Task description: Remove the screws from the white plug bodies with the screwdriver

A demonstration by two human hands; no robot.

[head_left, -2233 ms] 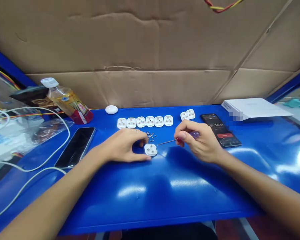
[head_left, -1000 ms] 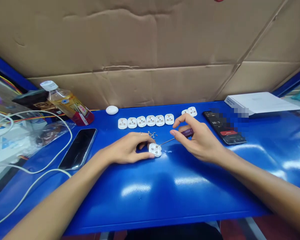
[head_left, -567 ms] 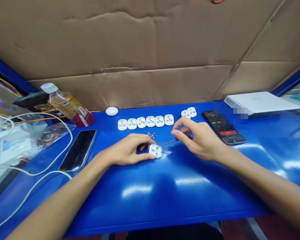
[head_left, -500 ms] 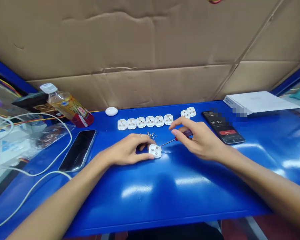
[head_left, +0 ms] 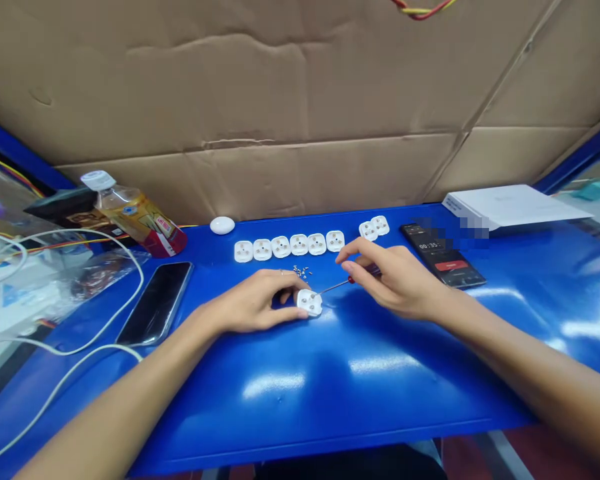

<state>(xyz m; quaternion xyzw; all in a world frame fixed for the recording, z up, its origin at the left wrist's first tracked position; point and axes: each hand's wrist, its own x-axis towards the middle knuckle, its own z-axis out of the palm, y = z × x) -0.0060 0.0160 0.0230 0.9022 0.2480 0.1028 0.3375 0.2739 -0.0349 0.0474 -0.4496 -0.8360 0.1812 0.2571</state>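
My left hand (head_left: 257, 301) is closed on a small white plug housing (head_left: 309, 303) with metal parts inside, gripping its left side near the blue tabletop. In my right hand (head_left: 393, 280) is a screwdriver (head_left: 335, 287) with a thin shaft and a red-ended handle, mostly hidden by the fingers. Its tip reaches the upper right edge of the housing. Small loose screws (head_left: 303, 272) lie just behind the housing. Farther back, several like white plug housings (head_left: 299, 245) stand in a row, and two more (head_left: 374, 228) lie together to the right.
A phone (head_left: 443, 257) showing a timer and a white box (head_left: 515, 205) lie at right. On the left are a dark phone (head_left: 155, 303), a drink bottle (head_left: 135, 217), white cables (head_left: 80, 348) and plastic bags. A white oval object (head_left: 223, 225) sits by the cardboard wall (head_left: 260, 87).
The view has shifted slightly, showing more of the red and yellow wire at the top. The screwdriver handle is more covered by my right hand; the housing stays in my left.
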